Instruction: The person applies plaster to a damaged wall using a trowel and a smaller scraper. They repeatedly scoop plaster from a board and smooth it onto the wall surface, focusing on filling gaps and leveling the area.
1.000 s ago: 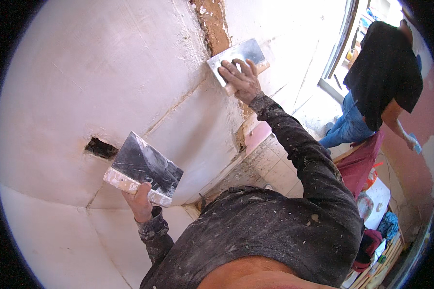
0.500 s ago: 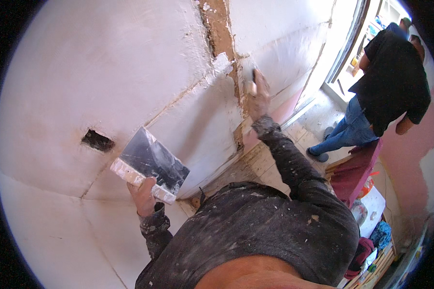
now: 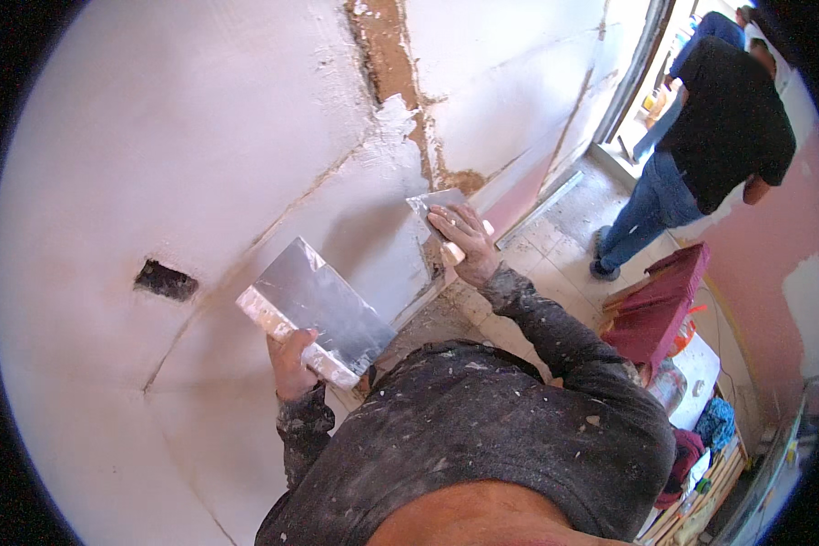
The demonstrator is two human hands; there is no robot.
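Note:
My left hand (image 3: pixel 293 362) is closed round the pale, plaster-caked handle of a wide plastering blade (image 3: pixel 323 296), its grey metal face turned up. Farther right, my right hand (image 3: pixel 469 241) grips a smaller putty knife (image 3: pixel 435 202) by its light handle, fingers pressed along the metal. That blade lies close to the white plastered wall (image 3: pixel 246 118), though I cannot tell if it touches. Beyond it runs a bare brown strip (image 3: pixel 393 55) with ragged plaster edges. Fresh white filler (image 3: pixel 393 123) sits beside the strip.
A dark rectangular hole (image 3: pixel 166 280) opens in the wall at left. To the right, a person in a black shirt (image 3: pixel 728 127) stands near the doorway, with another person (image 3: pixel 701 36) beyond. Dark red cloth (image 3: pixel 660 305) covers something near piled cloths (image 3: pixel 717 423) and wooden slats.
My right hand has come down and nearer from the wall's strip, turning the putty knife so its blade shows. The wide blade has shifted slightly right. The person in black has moved a little.

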